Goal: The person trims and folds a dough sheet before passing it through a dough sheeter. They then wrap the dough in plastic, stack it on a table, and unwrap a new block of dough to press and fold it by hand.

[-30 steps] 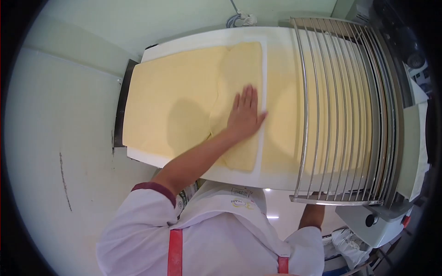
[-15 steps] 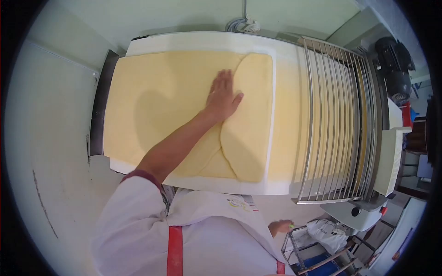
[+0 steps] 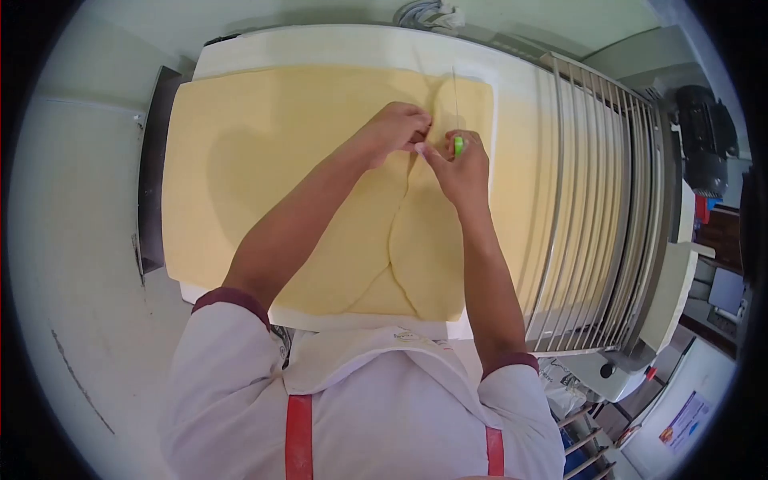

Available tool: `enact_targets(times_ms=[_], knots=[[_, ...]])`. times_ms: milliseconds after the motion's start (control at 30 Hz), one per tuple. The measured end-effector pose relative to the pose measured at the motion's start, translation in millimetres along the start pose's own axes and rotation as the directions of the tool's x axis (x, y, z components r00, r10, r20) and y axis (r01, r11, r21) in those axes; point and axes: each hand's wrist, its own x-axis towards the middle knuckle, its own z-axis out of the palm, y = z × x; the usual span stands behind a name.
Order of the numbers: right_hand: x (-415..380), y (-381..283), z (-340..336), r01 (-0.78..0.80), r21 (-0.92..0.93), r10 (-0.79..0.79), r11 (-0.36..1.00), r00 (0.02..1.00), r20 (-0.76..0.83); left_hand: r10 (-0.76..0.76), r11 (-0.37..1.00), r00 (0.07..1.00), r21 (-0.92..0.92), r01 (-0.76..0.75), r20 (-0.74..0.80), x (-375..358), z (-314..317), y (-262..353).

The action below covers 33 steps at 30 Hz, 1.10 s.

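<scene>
A wide pale-yellow sheet of dough lies on the white work surface, with a flap folded over at its right end. The flap's curved edge makes a seam down the sheet. My left hand is closed at that seam, fingers curled and pinching the dough's edge. Just to its right, my right hand grips a knife by its green handle, the thin blade pointing away from me above the flap. My right thumb and forefinger meet at the seam, close to my left fingertips.
A metal bar guard covers the machine bed to the right, with a dark motor beyond it. A dark metal edge borders the surface on the left. Coiled cable hangs by the back wall.
My right hand has come up from low beside my body onto the dough, bringing the knife. My left hand has gone from lying flat to curled fingers at the seam.
</scene>
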Motion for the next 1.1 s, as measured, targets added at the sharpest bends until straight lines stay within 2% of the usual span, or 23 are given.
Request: enact_targets(times_ms=[100,167,200,233,267,300,400,500,600,700,767,833,900,967,1000,1067,1100], knots=[[1,8,12,-0.189,0.119,0.192,0.975,0.981,-0.016,0.015,0.982,0.991,0.184,-0.040,0.135,4,2,20],[-2,20,2,-0.317,0.355,0.318,0.880,0.946,0.056,0.031,0.965,0.969,0.246,-0.093,0.247,16,5,16],[-4,25,-4,-0.375,0.464,0.376,0.803,0.922,0.094,0.196,0.869,0.960,0.418,-0.264,0.199,23,0,14],[-6,26,-9,-0.390,0.526,0.399,0.756,0.911,0.101,0.358,0.709,0.914,0.581,-0.398,0.190,29,-4,11],[-8,27,-14,-0.397,0.588,0.421,0.705,0.901,0.105,0.508,0.495,0.833,0.718,-0.490,0.218,35,-7,9],[-8,28,-18,-0.396,0.647,0.437,0.651,0.893,0.107,0.532,0.346,0.806,0.803,-0.486,0.260,38,-10,8],[-13,37,-16,-0.385,0.678,0.433,0.626,0.895,0.108,0.564,-0.106,0.618,0.790,-0.604,0.548,46,-19,-8],[-12,27,-20,-0.418,0.680,0.457,0.603,0.879,0.134,0.505,-0.204,0.583,0.744,-0.636,0.637,53,-23,-3],[-11,26,-19,-0.431,0.620,0.457,0.656,0.880,0.129,0.475,-0.247,0.602,0.754,-0.608,0.642,51,-21,9],[-11,22,-14,-0.403,0.679,0.445,0.614,0.887,0.125,0.644,-0.170,0.439,0.677,-0.716,0.626,44,-43,9],[-15,18,-5,-0.355,0.659,0.369,0.663,0.921,0.125,0.816,0.008,0.399,0.682,-0.732,0.419,26,-70,-2],[-18,13,7,-0.322,0.656,0.286,0.683,0.944,0.165,0.936,0.053,0.288,0.729,-0.683,0.202,11,-85,-12],[-20,8,17,-0.304,0.660,0.158,0.688,0.949,0.272,0.918,0.099,0.365,0.803,-0.588,0.154,5,-75,-14],[-21,6,16,-0.419,0.788,0.227,0.451,0.908,0.353,0.892,0.171,0.448,0.866,-0.470,0.067,6,-61,-13],[-20,5,15,-0.464,0.826,0.247,0.320,0.883,0.400,0.870,0.159,0.487,0.888,-0.432,0.081,9,-54,-21],[-23,10,9,-0.519,0.813,0.279,0.264,0.848,0.451,0.822,0.125,0.559,0.924,-0.361,0.107,15,-42,-41],[-24,13,6,-0.542,0.807,0.295,0.234,0.831,0.472,0.757,0.069,0.635,0.946,-0.316,0.157,10,-36,-41]])
